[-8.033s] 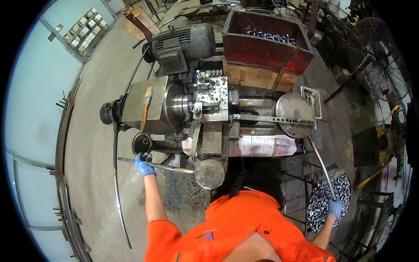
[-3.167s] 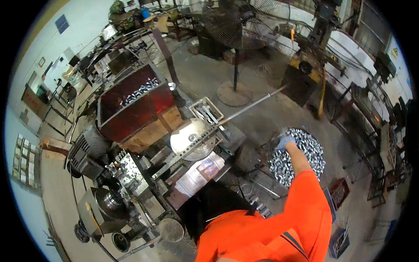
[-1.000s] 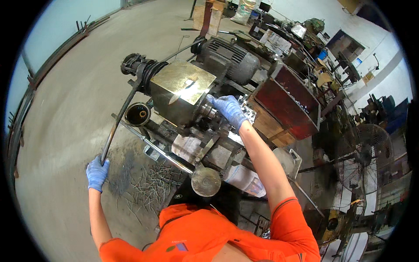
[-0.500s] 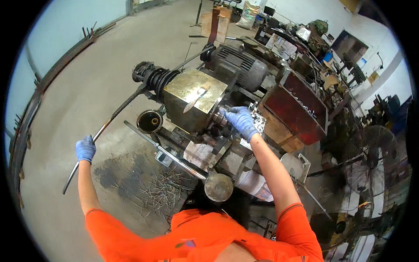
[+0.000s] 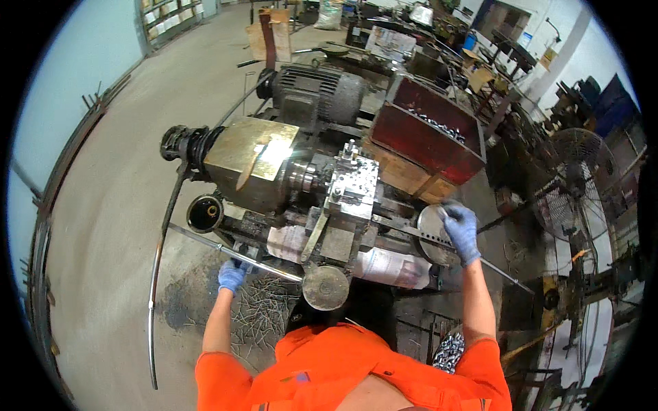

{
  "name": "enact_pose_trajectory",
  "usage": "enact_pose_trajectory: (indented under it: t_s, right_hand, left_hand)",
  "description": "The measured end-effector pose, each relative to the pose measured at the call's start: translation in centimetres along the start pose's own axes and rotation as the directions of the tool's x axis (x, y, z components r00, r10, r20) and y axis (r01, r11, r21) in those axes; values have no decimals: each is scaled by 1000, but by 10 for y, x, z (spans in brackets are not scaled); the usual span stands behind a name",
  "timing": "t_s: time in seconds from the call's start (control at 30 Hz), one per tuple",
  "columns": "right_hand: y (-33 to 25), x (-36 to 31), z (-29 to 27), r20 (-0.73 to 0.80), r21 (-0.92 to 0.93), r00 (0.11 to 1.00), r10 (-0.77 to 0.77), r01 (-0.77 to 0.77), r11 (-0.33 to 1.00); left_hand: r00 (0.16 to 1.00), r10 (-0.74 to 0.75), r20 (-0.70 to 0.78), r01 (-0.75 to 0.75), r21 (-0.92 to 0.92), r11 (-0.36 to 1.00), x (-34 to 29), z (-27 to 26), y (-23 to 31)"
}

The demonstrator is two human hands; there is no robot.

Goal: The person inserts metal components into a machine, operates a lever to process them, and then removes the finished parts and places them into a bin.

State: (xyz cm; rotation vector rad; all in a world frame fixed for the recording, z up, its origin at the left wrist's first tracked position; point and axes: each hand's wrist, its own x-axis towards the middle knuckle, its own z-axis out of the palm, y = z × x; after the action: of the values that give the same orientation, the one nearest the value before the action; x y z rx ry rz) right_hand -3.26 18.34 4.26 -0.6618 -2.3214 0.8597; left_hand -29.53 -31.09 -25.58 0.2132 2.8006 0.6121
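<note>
My left hand (image 5: 233,275), in a blue glove, is at a small dark box partly hidden under the chrome lever (image 5: 257,262); its fingers are hard to make out. Beyond it hangs the long metal bar (image 5: 162,253), out of my grip. Over a round grey plate (image 5: 430,222), my gloved right hand (image 5: 462,234) has its fingers drawn together; whatever is in them is too blurred to name. Between the hands stands a lathe-like machine with a shiny spindle chuck (image 5: 301,177), a metal tool block (image 5: 354,186) strewn with chips, and a brass-coloured housing (image 5: 240,147) bearing a brush (image 5: 252,164).
A red bin (image 5: 425,147) with small metal pieces stands behind the tool block, right of the motor (image 5: 319,92). Metal parts (image 5: 449,353) are heaped by my right arm. Thin rods (image 5: 264,312) litter the floor. A standing fan (image 5: 576,175) is at the right.
My left hand has let go of the long bar and moved right, to below the chrome lever. My right hand has gone from the chuck to the round plate. The view has shifted right.
</note>
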Motion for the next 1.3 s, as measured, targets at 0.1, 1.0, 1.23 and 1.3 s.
enact_pose_trajectory:
  t_s: [0.1,1.0,1.23,1.3]
  right_hand:
    - [43,-34,-37,-68,49,982,176,-173,984]
    - [260,-146,-150,-284,-822,820,497,-475,315]
    - [268,-174,-142,-347,-819,862,369,-470,328]
    - [261,-175,-139,-361,-816,858,365,-480,322]
  left_hand:
    - [992,44,116,-79,319,944,18,-4,-1]
    - [588,560,-584,-515,264,815,-25,-233,232]
    - [489,687,-539,-525,447,724,-10,-219,226]
    - [473,661,-582,-484,456,747,-24,-233,220]
